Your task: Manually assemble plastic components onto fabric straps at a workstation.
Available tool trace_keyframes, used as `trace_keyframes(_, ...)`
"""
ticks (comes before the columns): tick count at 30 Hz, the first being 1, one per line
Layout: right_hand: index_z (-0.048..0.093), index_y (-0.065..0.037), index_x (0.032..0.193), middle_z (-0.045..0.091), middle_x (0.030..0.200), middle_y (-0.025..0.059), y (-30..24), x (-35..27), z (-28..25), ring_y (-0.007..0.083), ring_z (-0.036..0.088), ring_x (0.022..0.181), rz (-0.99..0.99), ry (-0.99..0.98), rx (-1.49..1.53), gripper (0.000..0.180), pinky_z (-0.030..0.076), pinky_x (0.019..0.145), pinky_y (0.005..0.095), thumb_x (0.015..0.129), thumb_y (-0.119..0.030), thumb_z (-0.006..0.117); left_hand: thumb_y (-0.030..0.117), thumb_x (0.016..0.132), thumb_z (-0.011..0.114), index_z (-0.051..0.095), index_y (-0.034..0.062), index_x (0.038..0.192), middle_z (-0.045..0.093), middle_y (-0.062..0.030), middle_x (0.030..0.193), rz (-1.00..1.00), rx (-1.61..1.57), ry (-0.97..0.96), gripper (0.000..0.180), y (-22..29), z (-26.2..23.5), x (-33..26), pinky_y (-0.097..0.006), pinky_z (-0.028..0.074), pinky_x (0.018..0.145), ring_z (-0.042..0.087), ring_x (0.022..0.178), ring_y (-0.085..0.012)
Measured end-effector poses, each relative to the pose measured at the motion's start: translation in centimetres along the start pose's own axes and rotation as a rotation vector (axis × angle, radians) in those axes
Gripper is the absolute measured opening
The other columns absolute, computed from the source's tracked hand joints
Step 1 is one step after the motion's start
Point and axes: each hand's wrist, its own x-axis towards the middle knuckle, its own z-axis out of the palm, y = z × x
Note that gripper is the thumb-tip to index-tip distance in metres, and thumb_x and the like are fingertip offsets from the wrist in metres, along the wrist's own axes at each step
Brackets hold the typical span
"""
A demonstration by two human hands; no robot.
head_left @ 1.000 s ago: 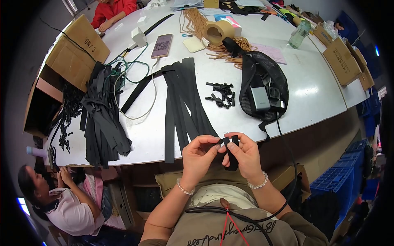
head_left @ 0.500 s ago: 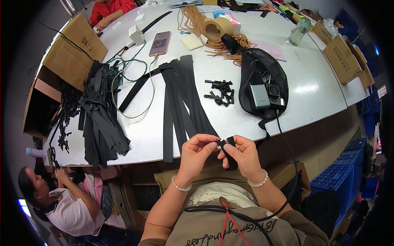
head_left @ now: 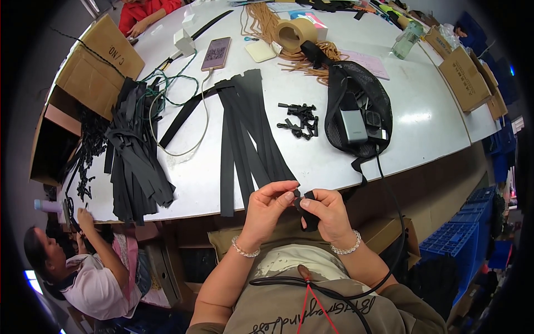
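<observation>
Just in front of the table's near edge, my two hands meet over a short folded black strap (head_left: 309, 221). My right hand (head_left: 329, 210) grips it, thumb pressed on top, and a loop hangs below the fingers. Thumb and fingers of my left hand (head_left: 267, 205) pinch at the strap's left end; whether a small part sits between the fingertips is hidden. Long flat black straps (head_left: 236, 133) lie fanned out on the table just beyond my left hand. Farther in, right of those straps, lies a small pile of black plastic pieces (head_left: 301, 119).
A black mesh bag (head_left: 385, 103) holding electronic devices lies at the right, its cable running to me. Another strap bundle (head_left: 136, 167) and a cardboard box (head_left: 94, 61) are at the left. A phone (head_left: 217, 53) lies farther back. One person (head_left: 94, 278) sits at the left.
My right hand has turned slightly and drawn closer to my left, folding the strap more tightly in its grip. At the left, the seated person's hand has lifted.
</observation>
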Motion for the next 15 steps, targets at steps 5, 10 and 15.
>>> trace_keyframes(5,0.064,0.002,0.082,0.061,0.071,0.0024,0.19,-0.02,0.19,0.007,0.053,0.054,0.03,0.01,0.051,0.01,0.045,0.046,0.0223,0.085,-0.007,0.061,0.001,0.087,0.06,0.063,-0.0002,0.108,0.064,-0.0048,0.099,0.07,0.021,-0.011,0.021,-0.46,-0.12,-0.14,-0.021,0.05,0.078,0.059,0.085,-0.0083)
trace_keyframes(10,0.063,0.001,0.082,0.061,0.072,0.0024,0.4,0.08,0.02,0.008,0.054,0.054,0.06,-0.009,0.096,0.01,0.046,0.046,0.0233,0.085,-0.008,0.06,0.0,0.086,0.06,0.065,-0.0004,0.104,0.063,-0.0067,0.103,0.191,0.097,-0.011,0.019,-0.38,0.06,-0.13,-0.021,0.049,0.077,0.06,0.085,-0.0093)
trace_keyframes(15,0.063,0.001,0.082,0.061,0.072,0.0026,0.39,0.0,0.11,0.0085,0.054,0.054,0.058,-0.006,0.11,0.01,0.046,0.046,0.0241,0.085,-0.008,0.06,-0.001,0.086,0.06,0.066,-0.0005,0.103,0.062,-0.0072,0.104,0.204,0.128,-0.01,0.017,-0.26,0.13,-0.13,-0.021,0.049,0.077,0.059,0.086,-0.0094)
